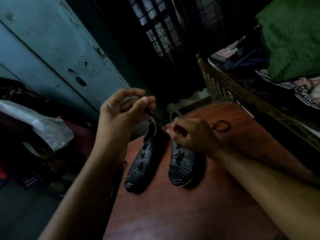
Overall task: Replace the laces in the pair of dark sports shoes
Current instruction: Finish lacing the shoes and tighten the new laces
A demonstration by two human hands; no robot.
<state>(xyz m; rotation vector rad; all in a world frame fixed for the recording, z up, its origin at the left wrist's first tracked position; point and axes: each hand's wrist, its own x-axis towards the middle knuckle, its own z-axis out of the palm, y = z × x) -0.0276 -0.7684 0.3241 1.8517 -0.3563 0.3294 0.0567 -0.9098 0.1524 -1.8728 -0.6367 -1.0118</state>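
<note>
Item: lace (pixel 156 119) being worked at top of left shoe (pixel 142 156), mid-worktop (pixel 199 205).

Left hand (pixel 119 116) is pinching the lace end, raised; right hand (pixel 188 134) is pinching it at the collar. Right shoe (pixel 183 163) is sitting just beside. Step, judged: unlacing or tying; next calls for steady pull through eyelets.

2 dark shoes (pixel 143 163) w/ grey streaks (black laces (pixel 155 118)); red-brown table (pixel 173 213).
</note>
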